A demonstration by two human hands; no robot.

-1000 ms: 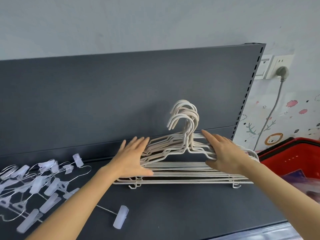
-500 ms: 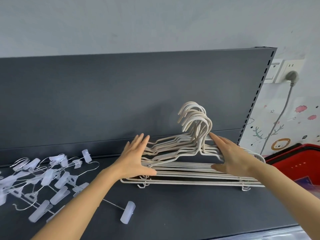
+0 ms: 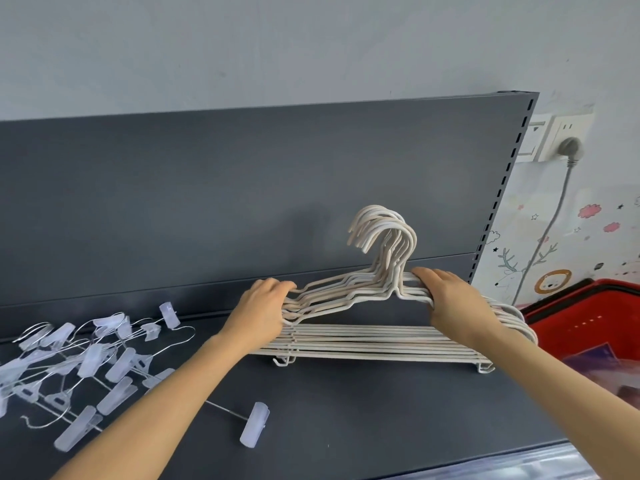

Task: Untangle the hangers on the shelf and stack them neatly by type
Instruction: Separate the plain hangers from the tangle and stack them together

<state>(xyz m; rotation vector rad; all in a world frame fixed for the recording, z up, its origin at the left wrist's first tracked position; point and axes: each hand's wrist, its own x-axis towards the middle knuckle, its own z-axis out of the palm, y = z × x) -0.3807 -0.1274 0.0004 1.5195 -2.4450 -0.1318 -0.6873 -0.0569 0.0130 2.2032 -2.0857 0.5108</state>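
The dark grey shelf (image 3: 346, 417) carries a stack of white hangers (image 3: 367, 345) standing on its bottom bars against the back panel, hooks lined up. A tangle of clear clip hangers (image 3: 90, 358) lies to the left. The left hand (image 3: 263, 306) and right hand (image 3: 450, 299) each grasp a shoulder of the white stack, fingers curled over the wires

White hangers (image 3: 363, 344): wire under a cream coating, matt and smooth.
Clip hangers (image 3: 117, 365): thin bare metal wire, bright and glossy; clips of frosted, translucent plastic.
Shelf (image 3: 346, 427): dark grey painted metal by the look, matt, smooth.
Back panel (image 3: 207, 202): same matt grey finish.
Wall (image 3: 277, 46): pale paint, matt, slightly uneven, with small marks.
Basket (image 3: 588, 317): red plastic, glossy.
Socket (image 3: 554, 133): white plastic, smooth.
Cable (image 3: 554, 216): grey sheath, matt.
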